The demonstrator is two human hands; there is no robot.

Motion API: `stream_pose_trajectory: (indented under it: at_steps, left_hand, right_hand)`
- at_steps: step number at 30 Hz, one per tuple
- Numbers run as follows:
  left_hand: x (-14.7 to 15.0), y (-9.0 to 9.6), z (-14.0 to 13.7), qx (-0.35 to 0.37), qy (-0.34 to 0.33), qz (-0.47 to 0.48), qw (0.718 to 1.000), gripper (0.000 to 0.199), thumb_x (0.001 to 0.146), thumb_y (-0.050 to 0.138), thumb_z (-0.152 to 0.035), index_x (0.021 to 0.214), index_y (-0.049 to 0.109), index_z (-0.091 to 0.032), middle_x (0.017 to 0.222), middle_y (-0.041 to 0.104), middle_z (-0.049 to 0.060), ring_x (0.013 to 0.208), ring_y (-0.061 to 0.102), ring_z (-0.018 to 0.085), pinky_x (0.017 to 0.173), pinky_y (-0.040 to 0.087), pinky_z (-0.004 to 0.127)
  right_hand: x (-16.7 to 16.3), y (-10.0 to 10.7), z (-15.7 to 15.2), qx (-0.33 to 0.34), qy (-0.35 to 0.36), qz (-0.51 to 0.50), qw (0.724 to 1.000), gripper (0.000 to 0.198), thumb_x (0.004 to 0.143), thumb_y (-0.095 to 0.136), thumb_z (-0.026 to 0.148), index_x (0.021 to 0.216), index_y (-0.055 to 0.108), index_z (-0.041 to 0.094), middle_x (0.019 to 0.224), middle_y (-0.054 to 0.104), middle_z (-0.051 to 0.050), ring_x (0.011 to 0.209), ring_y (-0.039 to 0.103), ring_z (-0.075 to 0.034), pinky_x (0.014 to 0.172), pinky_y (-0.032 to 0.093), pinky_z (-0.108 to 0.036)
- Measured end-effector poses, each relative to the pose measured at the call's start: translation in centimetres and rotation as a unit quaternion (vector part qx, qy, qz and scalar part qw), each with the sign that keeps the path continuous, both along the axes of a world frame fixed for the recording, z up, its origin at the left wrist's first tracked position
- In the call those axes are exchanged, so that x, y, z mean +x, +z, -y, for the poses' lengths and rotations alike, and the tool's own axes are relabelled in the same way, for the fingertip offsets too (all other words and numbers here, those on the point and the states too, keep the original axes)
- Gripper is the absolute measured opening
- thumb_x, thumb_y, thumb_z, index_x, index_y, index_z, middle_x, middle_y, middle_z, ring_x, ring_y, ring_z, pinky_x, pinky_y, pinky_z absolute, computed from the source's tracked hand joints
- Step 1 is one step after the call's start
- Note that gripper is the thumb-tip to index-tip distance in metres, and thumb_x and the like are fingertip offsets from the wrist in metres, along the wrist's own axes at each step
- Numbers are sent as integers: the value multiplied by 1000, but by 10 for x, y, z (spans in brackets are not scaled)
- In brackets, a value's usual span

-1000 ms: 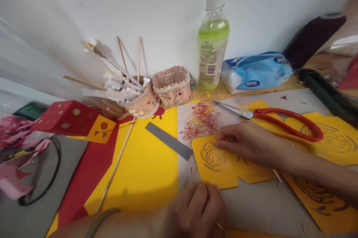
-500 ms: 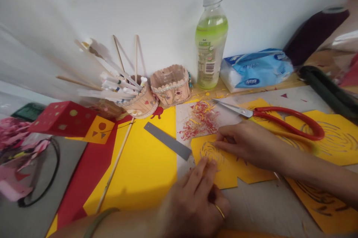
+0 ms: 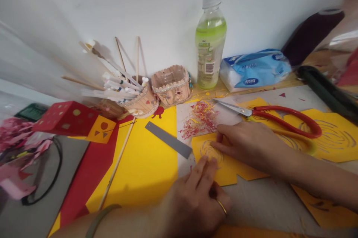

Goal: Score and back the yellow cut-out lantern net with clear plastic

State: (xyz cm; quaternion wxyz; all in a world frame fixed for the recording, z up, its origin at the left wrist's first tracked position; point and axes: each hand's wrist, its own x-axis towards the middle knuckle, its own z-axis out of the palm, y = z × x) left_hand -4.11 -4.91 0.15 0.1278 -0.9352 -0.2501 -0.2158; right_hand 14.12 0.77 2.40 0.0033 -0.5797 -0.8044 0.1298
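A yellow paper piece (image 3: 228, 172) with curved slits cut in a round pattern lies before me. My left hand (image 3: 197, 197), with a ring on one finger, rests on its lower left edge, index and middle fingers stretched flat beside the slits. My right hand (image 3: 243, 141) is at the pattern's upper right, thumb and forefinger pinched together at the slits; whatever lies between the tips is too small to make out. Red-handled scissors (image 3: 246, 111) lie just beyond my right hand, blades pointing left. A grey metal strip (image 3: 167, 140) is left of the cut paper.
A green drink bottle (image 3: 211, 40), a tissue pack (image 3: 256, 69), a wooden basket (image 3: 172, 87) and a pen holder (image 3: 142, 102) line the wall. Red and yellow scraps (image 3: 200, 120) lie behind the paper. More cut yellow paper (image 3: 335, 133) is at right, a red dotted box (image 3: 65, 118) at left.
The view has shifted slightly. My right hand's pinched fingertips have moved a little left over the slits; my left hand keeps its place on the paper.
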Motion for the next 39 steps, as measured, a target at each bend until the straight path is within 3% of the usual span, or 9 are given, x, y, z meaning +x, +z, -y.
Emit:
stream_pose_trajectory:
  at_steps: [5,15,19,25,29,35,39]
  left_hand:
    - [-1,-1,-2,8,-2,1,1000,16,83,42,-8,74,54,-15,105,69,16,97,66,26,53,57,24]
    - [-6,1,-8,-33,-34,8,999,21,88,40,-11,74,56,-12,106,68,15,100,65,26,61,59,28]
    - [-5,-2,-10,-30,-29,27,999,21,89,41,-12,72,55,-13,104,69,13,96,67,26,56,59,28]
    - [-2,-1,-9,-20,-24,27,999,27,89,37,-11,71,56,-13,100,71,12,93,68,25,50,58,27]
    - [0,0,-9,-15,-18,32,999,29,88,36,-9,68,55,-12,98,71,13,90,68,26,45,56,26]
    - [-2,-1,-9,-11,-21,37,999,28,89,36,-9,73,60,-9,99,70,16,92,68,26,55,59,28]
    - [-5,-1,-9,-2,-26,4,1000,33,92,31,-11,91,64,-6,104,69,15,97,66,25,63,59,28]
  right_hand:
    - [10,-4,-1,87,9,31,996,22,83,50,36,89,62,18,58,63,-4,53,56,-18,47,14,-25]
    - [30,-13,11,198,76,-26,977,30,83,45,18,100,68,24,68,71,-2,54,63,-17,47,32,-24]
    - [30,-18,17,183,124,-28,975,36,81,47,13,111,64,23,79,74,-2,58,66,-18,46,34,-25]
    - [29,-19,24,163,189,-32,968,38,76,47,3,108,63,19,59,68,1,43,60,-15,41,23,-25]
    - [29,-20,33,147,238,-49,959,40,79,45,3,117,55,14,65,69,1,47,60,-11,43,28,-23]
    - [25,-23,58,226,287,-19,931,56,71,40,-2,126,45,8,61,65,-1,45,56,-15,42,32,-28]
    - [24,-19,70,200,283,-62,936,54,67,41,2,119,50,9,62,65,0,44,55,-13,43,35,-28]
